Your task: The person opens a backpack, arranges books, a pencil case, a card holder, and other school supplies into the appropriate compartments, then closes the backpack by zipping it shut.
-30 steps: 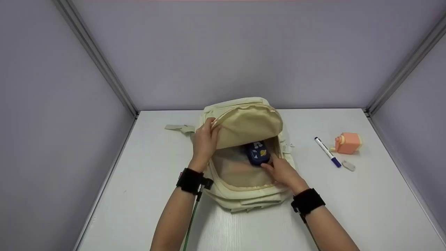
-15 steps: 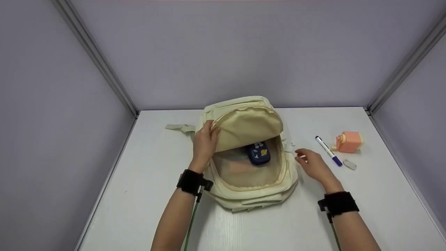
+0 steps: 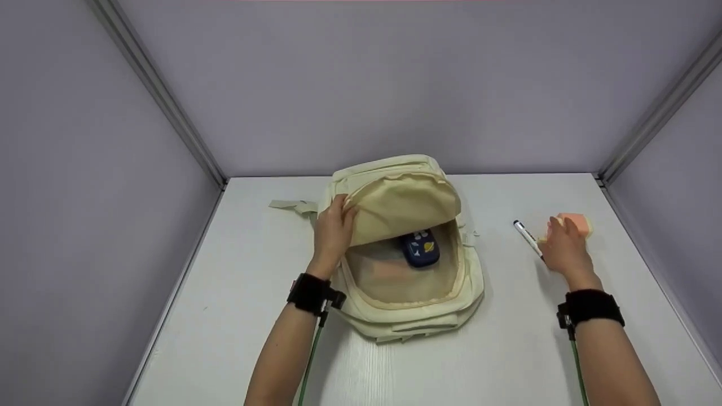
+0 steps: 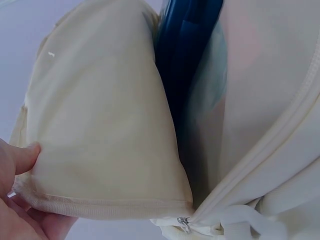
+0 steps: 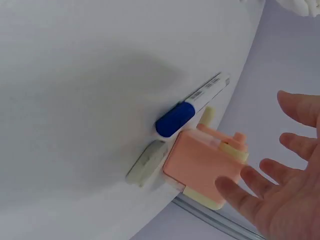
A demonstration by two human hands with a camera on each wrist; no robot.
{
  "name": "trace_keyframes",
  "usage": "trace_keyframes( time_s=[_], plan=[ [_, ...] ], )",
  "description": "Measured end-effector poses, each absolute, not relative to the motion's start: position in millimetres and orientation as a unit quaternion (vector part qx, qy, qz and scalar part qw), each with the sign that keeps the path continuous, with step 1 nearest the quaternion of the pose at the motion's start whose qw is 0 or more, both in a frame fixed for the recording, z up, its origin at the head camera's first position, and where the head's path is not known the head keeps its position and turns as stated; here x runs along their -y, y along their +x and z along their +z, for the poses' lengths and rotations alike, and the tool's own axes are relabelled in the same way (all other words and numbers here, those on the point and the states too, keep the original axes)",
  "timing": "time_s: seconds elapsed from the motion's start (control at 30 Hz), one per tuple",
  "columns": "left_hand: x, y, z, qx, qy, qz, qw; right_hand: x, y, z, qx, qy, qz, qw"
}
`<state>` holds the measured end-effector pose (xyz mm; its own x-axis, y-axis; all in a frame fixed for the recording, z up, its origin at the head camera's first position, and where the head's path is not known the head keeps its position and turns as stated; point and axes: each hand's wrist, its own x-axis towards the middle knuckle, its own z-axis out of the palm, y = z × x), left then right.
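Observation:
A cream backpack [image 3: 476,276] lies unzipped on the table. My left hand [image 3: 333,231] pinches the edge of its front flap [image 4: 100,110] between thumb and fingers, holding it folded back. Inside the main pocket sits a navy case [image 3: 423,254] with a yellow planet print, its upper end hidden under the flap. Over at the right, my right hand [image 5: 285,195] reaches with spread fingers over a peach crank pencil sharpener [image 5: 200,160], holding nothing. Beside the sharpener lie a white marker [image 5: 175,120] with a blue cap and a small greyish eraser [image 5: 146,162].
A strap [image 3: 293,206] of the backpack stretches out to the left on the white table [image 3: 237,270]. Grey panels [image 3: 361,84] wall in the back and both sides. Black bands with green cables circle both wrists.
My right hand has left the backpack opening, where it was at the navy case, and moved right to over the pencil sharpener. My left hand stays on the flap.

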<state>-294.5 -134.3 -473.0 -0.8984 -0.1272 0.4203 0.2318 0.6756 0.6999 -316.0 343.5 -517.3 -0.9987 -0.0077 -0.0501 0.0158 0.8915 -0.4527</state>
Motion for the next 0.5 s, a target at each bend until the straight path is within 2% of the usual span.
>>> trace_keyframes(
  time_s=[0.33,0.5],
  plan=[
    [134,-294,-472,0.89,-0.021,-0.404,0.212,-366,-327,-525,-0.979,0.033,-0.19,0.069],
    [134,-294,-470,0.89,-0.019,-0.405,0.208,-373,-327,-529,-0.983,0.033,-0.18,0.034]
  ],
)
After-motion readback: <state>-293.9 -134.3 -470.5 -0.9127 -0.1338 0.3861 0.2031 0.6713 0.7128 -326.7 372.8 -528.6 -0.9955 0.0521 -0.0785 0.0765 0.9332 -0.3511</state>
